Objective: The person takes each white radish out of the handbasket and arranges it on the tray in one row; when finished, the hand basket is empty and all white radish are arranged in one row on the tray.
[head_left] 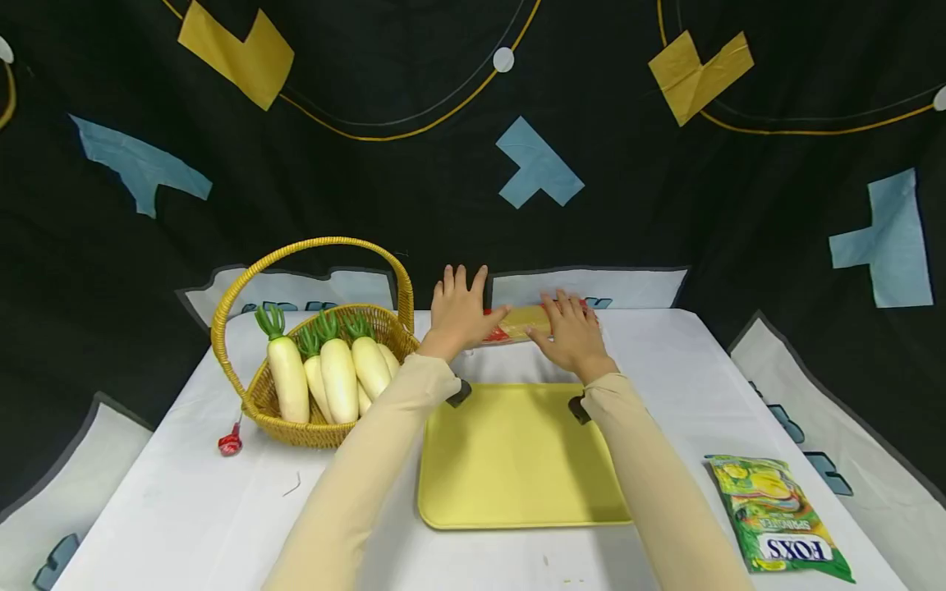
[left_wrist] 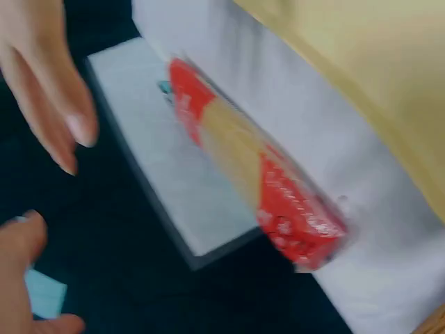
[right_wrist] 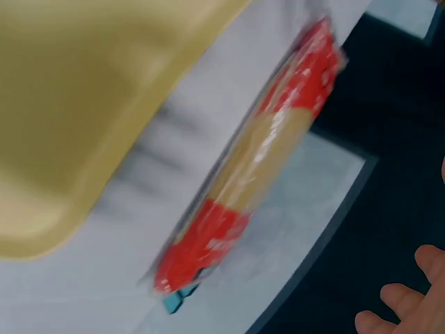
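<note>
A long clear pack of what looks like dry noodles, red at both ends, lies at the far edge of the table. My left hand is stretched out by its left end, fingers spread and straight. Over on the right, my right hand overlaps the other end in the head view, its fingers also extended. Both wrist views show the pack apart from the fingers, and neither hand holds anything. Below the forearms lies a yellow tray with nothing on it.
A wicker basket with a tall handle stands on the left, filled with several white radishes. Beside it is a small red-wrapped lollipop. A green Fox's candy bag lies front right. A black cloth hangs behind the table.
</note>
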`<state>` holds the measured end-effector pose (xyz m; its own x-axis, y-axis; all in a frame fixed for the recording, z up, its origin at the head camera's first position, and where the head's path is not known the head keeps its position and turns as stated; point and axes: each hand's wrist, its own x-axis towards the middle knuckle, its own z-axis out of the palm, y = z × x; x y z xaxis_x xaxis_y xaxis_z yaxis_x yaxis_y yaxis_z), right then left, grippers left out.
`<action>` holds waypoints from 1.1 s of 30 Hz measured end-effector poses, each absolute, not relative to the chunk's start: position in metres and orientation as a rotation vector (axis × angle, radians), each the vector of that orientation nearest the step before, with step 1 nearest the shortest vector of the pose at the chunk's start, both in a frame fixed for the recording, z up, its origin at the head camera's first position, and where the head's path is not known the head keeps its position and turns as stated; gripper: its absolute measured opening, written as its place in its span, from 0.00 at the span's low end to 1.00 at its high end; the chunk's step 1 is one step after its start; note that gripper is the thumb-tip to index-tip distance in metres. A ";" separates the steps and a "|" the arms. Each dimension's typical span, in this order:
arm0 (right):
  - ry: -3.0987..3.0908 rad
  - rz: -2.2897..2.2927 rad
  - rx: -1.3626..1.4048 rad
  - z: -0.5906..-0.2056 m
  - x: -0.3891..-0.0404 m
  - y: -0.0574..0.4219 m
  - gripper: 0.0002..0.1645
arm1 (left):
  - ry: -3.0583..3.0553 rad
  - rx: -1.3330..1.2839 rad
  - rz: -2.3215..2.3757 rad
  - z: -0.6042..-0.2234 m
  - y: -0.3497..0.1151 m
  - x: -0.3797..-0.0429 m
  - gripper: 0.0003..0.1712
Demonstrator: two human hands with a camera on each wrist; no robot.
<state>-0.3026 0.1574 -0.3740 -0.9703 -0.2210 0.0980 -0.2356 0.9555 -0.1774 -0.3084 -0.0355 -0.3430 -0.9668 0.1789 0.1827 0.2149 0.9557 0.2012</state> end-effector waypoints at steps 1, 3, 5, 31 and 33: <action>-3.029 0.298 0.367 -0.374 -0.302 0.154 0.42 | -2.927 -0.296 -0.335 -0.341 -0.038 -0.305 0.46; -3.026 0.311 0.400 -0.373 -0.300 0.147 0.42 | -2.888 -0.290 -0.376 -0.338 -0.042 -0.295 0.45; -3.016 0.333 0.437 -0.372 -0.298 0.141 0.42 | -2.845 -0.278 -0.412 -0.338 -0.047 -0.284 0.45; -2.830 0.795 0.972 -0.383 -0.244 0.008 0.39 | -2.300 0.546 -0.902 -0.431 -0.167 -0.145 0.49; -2.830 0.851 0.981 -0.382 -0.242 0.000 0.39 | -2.296 0.584 -0.905 -0.439 -0.171 -0.141 0.50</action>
